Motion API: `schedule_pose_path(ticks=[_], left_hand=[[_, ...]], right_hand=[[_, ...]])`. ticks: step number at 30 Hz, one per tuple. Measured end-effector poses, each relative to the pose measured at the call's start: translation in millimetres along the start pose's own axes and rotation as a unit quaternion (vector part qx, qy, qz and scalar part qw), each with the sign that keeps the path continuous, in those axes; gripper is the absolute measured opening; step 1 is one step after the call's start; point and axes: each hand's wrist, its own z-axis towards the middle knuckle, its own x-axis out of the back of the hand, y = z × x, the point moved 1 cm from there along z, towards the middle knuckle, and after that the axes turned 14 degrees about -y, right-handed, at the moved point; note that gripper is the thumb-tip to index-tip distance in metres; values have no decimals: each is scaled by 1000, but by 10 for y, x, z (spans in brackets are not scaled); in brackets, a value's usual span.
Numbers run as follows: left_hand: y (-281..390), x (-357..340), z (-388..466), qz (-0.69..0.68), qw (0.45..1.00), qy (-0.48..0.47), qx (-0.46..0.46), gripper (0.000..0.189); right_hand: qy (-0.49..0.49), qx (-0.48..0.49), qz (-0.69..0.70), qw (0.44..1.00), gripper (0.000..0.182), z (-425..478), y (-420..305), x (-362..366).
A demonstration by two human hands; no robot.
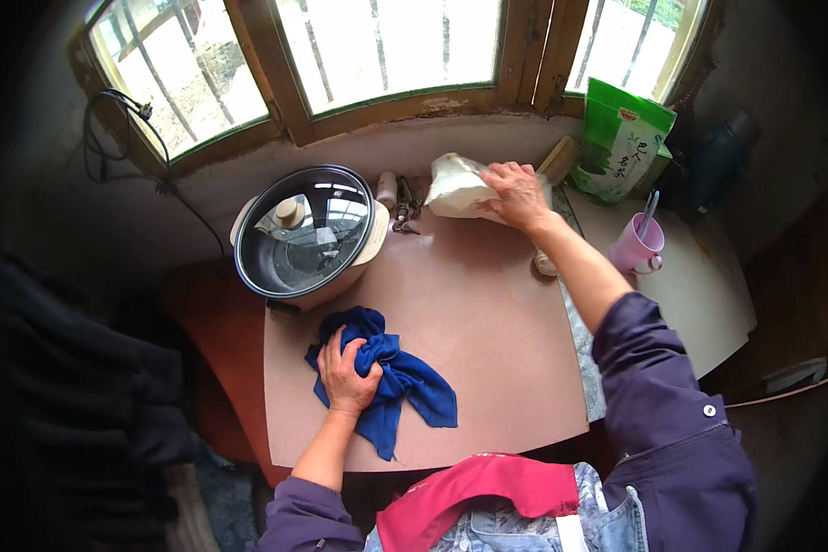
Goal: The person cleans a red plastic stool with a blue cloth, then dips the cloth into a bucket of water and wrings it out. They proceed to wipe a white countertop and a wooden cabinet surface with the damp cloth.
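Note:
My left hand (pixel 348 376) grips a crumpled blue cloth (pixel 424 386) on the pinkish-brown board tabletop (pixel 497 345), near its front left. One corner of the cloth spreads towards me. At the far side of the table, my right hand (pixel 517 193) holds a white plastic bag (pixel 455 186) with the fingers over its top. What the bag contains is hidden. Left of the bag are a bunch of keys (pixel 406 214) and a small white bottle (pixel 386 190). An electric cooking pot (pixel 307 231) with a glass lid stands at the table's back left.
On a pale surface to the right stand a pink mug (pixel 636 241) with toothbrush-like handles in it and a green tea pouch (pixel 621 141). A small pale object (pixel 544 263) lies by the right table edge. A black cord (pixel 190 203) hangs at the left wall below barred windows.

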Motion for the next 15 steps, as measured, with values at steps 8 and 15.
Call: schedule_pose_path(ticks=[8, 15], left_hand=[[-33, 31, -56, 4, 1000, -15, 21, 39], [159, 8, 135, -1, 1000, -16, 25, 38]], right_hand=[[96, -123, 211, 965, 54, -758, 230, 80], [-98, -221, 182, 953, 75, -1571, 310, -165]])
